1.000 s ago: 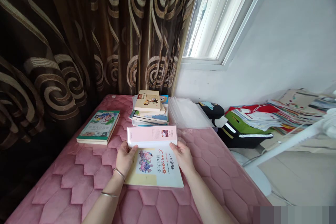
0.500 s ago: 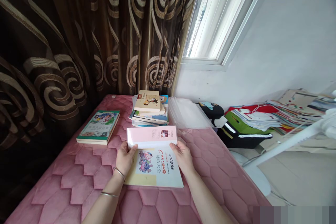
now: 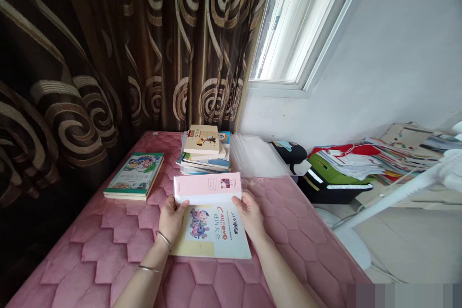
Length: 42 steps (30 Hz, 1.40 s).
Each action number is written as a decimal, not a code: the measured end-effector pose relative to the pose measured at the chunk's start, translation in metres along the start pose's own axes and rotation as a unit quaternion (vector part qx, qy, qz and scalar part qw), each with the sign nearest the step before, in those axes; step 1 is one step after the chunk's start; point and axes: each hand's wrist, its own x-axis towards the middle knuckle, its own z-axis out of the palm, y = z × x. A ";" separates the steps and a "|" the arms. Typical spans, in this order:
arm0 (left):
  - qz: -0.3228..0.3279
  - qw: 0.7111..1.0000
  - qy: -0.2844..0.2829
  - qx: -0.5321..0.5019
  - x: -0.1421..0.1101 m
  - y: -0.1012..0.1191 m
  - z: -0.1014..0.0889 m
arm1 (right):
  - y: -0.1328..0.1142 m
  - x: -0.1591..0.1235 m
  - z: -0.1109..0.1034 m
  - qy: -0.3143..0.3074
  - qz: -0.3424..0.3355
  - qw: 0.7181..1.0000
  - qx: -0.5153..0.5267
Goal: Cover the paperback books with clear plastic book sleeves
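Observation:
A thin children's book (image 3: pixel 212 231) with a cartoon cover lies on the pink quilted surface (image 3: pixel 108 245) in front of me. Its pink cover flap (image 3: pixel 207 186) stands folded up at the far edge. My left hand (image 3: pixel 172 219) grips the flap's left lower corner, thumb on top. My right hand (image 3: pixel 250 215) pinches the flap's right lower corner. Two thin bangles sit on my left wrist.
A green-edged book (image 3: pixel 134 176) lies to the left. A stack of several books (image 3: pixel 205 149) stands behind the held one, clear plastic sleeves (image 3: pixel 258 156) beside it. Dark swirl-patterned curtains (image 3: pixel 108 53) hang behind. Right of the surface: a black bag (image 3: pixel 327 183), piled papers (image 3: pixel 364 159), a window above.

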 end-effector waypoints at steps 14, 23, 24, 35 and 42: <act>0.087 0.979 0.095 0.155 -0.004 0.011 -0.002 | -0.034 -0.006 -0.005 -0.009 0.032 0.998 -0.045; 0.243 0.839 -0.173 0.454 -0.090 0.072 0.032 | -0.036 -0.006 -0.004 0.026 -0.013 0.998 -0.064; 0.242 0.800 -0.239 0.495 -0.102 0.071 0.035 | -0.038 -0.006 -0.005 0.025 -0.012 0.998 -0.060; 0.359 0.585 -0.359 0.633 -0.093 0.048 0.021 | -0.052 -0.011 -0.008 0.028 0.006 0.998 -0.062; 0.490 0.496 -0.306 0.648 -0.101 0.040 0.030 | -0.045 -0.009 -0.006 0.028 0.001 0.997 -0.076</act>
